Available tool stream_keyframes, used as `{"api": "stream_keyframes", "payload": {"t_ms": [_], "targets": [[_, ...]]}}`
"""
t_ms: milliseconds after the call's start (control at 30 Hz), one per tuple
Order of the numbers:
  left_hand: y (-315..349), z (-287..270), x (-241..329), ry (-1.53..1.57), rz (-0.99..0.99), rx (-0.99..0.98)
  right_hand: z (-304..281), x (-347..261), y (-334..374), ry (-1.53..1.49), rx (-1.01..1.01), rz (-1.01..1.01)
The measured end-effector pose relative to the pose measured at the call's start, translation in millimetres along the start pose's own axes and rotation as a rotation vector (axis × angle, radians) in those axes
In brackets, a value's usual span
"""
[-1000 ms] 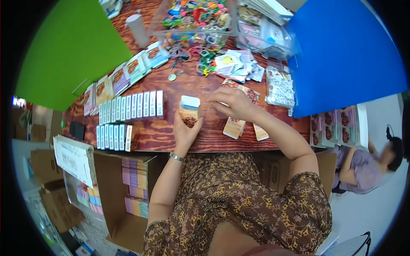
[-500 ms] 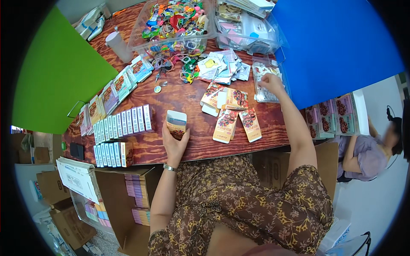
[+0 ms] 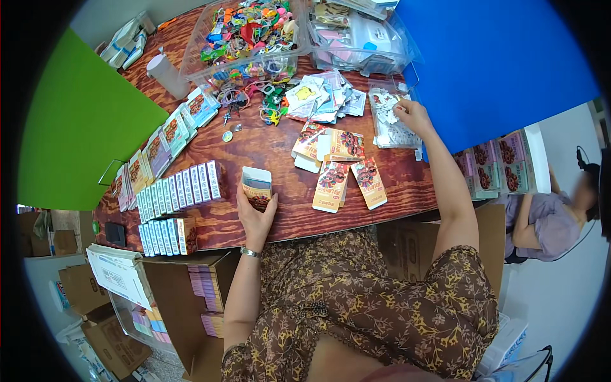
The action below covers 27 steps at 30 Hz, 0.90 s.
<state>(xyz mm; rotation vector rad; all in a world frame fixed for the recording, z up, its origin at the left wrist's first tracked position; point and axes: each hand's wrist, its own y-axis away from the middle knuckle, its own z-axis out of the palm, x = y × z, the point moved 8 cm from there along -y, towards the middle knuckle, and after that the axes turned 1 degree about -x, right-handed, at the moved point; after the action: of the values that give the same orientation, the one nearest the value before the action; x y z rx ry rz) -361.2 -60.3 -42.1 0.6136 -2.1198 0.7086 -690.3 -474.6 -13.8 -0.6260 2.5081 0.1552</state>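
Observation:
My left hand (image 3: 254, 215) is wrapped round a small orange carton (image 3: 257, 183), its top flap raised and its mouth uncovered, standing upright near the table's front edge. Something bluish shows just inside the mouth. At the right, my right hand (image 3: 414, 116) is over a shallow clear tray (image 3: 398, 141) of small white pieces (image 3: 384, 114). Its thumb and fingertips are pinched together; what they hold, if anything, is too small to make out. Between the hands lie several flat orange cartons (image 3: 332, 184), some overlapping. Beyond them spreads a loose pile of picture packets (image 3: 326, 99).
Rows of upright small boxes (image 3: 184, 184) and a line of leaning cartons (image 3: 156, 153) stand on the left. Clear bins hold colourful trinkets (image 3: 251, 32) and packets (image 3: 363, 38) at the back. Green (image 3: 76, 121) and blue panels (image 3: 503, 70) flank the table. A person (image 3: 554, 223) sits at right.
My right hand has shifted slightly to the right over the tray, its fingers still pinched. The left hand keeps its hold on the carton. The whole view has shifted a little.

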Motion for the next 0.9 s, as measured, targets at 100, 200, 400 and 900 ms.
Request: {"api": "stream_keyframes", "payload": {"t_ms": [100,200,400,900], "targets": [[0.4,0.7,-0.3,0.007,-0.014,-0.006,12.1,9.2,2.7,-0.267,-0.085,0.111],[0.8,0.6,-1.7,0.017,-0.019,-0.015,11.6,5.5,1.7,-0.254,-0.117,0.065],[2.3,-0.4,-2.2,0.02,-0.002,-0.001,15.3,2.8,2.9,0.004,-0.195,0.005],[-0.9,-6.4,7.3,0.032,0.005,0.018,25.0,-17.4,15.0,0.253,-0.187,-0.173]]}}
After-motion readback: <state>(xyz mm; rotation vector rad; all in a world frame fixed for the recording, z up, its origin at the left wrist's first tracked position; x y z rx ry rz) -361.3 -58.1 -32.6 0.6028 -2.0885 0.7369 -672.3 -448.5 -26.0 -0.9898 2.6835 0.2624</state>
